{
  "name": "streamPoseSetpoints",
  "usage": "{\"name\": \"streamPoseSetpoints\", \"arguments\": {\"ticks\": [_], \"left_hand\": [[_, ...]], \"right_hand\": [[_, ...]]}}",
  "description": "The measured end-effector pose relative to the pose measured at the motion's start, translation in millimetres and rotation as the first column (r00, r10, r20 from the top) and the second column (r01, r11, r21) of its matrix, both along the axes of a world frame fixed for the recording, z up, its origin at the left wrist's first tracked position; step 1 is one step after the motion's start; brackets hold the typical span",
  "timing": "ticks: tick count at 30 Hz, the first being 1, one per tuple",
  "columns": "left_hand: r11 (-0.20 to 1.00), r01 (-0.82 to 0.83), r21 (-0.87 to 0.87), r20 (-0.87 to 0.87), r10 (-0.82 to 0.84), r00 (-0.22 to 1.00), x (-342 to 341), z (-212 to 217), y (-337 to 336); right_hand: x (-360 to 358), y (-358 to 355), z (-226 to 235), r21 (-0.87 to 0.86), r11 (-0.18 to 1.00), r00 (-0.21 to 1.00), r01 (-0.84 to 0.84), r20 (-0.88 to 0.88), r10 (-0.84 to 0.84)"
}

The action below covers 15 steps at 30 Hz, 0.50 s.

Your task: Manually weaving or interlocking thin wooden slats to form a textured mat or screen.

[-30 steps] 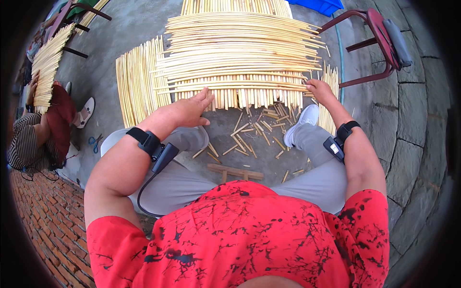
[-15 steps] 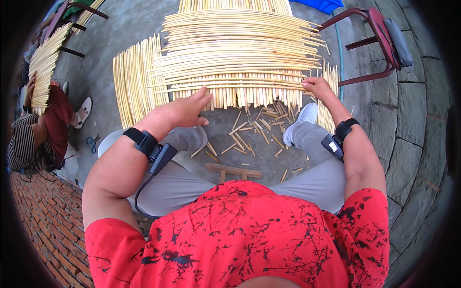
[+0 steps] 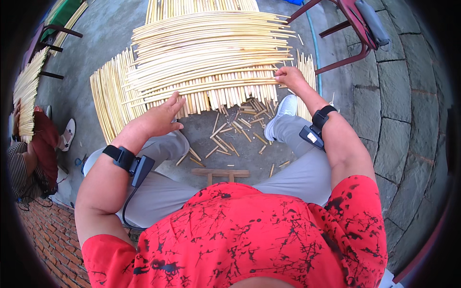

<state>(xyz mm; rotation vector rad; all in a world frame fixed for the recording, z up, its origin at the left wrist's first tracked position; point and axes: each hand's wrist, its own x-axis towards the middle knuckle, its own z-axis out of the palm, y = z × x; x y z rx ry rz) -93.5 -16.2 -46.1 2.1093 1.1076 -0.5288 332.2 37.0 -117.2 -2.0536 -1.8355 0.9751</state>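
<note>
A layer of long, pale yellow stalks point(image 3: 206, 45) lies crosswise before me, over more stalks laid lengthwise whose cut ends point(image 3: 225, 98) stick out toward me. At the near side of this layer my left hand point(image 3: 161, 115) rests with its fingers apart, the fingertips touching the nearest stalks and nothing gripped. My right hand point(image 3: 290, 78) is at the right-hand end of the layer. Its thumb and fingers pinch the tip of one of the near stalks. More lengthwise stalks point(image 3: 108, 89) spread out at the left.
Short cut-off pieces point(image 3: 235, 128) litter the concrete between my feet, near a small wooden frame point(image 3: 221, 172). A dark red chair point(image 3: 357, 24) stands at the right beside a thin hose point(image 3: 313, 41). A co-worker in a striped top point(image 3: 18, 163) holds a stalk mat point(image 3: 30, 91) at the left.
My view has turned slightly to the right, so everything sits farther left. Both hands keep nearly the same places on the stalks.
</note>
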Motion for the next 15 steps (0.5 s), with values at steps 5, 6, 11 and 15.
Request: {"name": "streamPoseSetpoints", "arguments": {"ticks": [5,6,11,15], "left_hand": [[0.997,-0.074,0.007,-0.018,0.074,0.997,0,5,2],[0.998,-0.061,0.022,-0.029,0.062,0.998,-3,4,0],[0.999,-0.036,0.026,-0.025,0.036,0.999,-3,-1,-1],[1.0,-0.013,0.021,-0.038,0.014,0.999,1,1,-1]], "right_hand": [[-8,0,4,0.022,0.999,0.998,-0.035,0.055,0.033],[-13,1,3,0.005,0.999,0.997,-0.034,0.071,0.034],[-7,-4,4,0.074,0.997,0.993,-0.038,0.118,0.029],[10,-6,2,0.079,0.997,0.993,-0.021,0.115,0.012]]}}
